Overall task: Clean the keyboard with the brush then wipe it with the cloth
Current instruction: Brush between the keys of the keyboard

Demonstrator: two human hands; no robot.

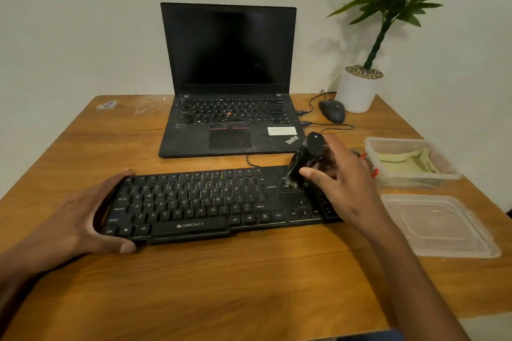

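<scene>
A black keyboard [210,202] lies across the wooden table in front of me. My left hand [86,216] grips its left end, thumb at the front edge and fingers over the back corner. My right hand [343,185] holds a black brush [304,159] upright, its pale bristles touching the keys near the right end of the keyboard, beside the Enter key. My right hand covers the number pad. A pale green cloth [407,160] lies folded inside a clear plastic container [371,147] to the right.
An open black laptop [230,77] stands behind the keyboard. A black mouse [332,111] and a white potted plant [357,91] sit at the back right. A clear container lid [440,227] lies at the table's right edge. Cables [329,126] run beside the laptop.
</scene>
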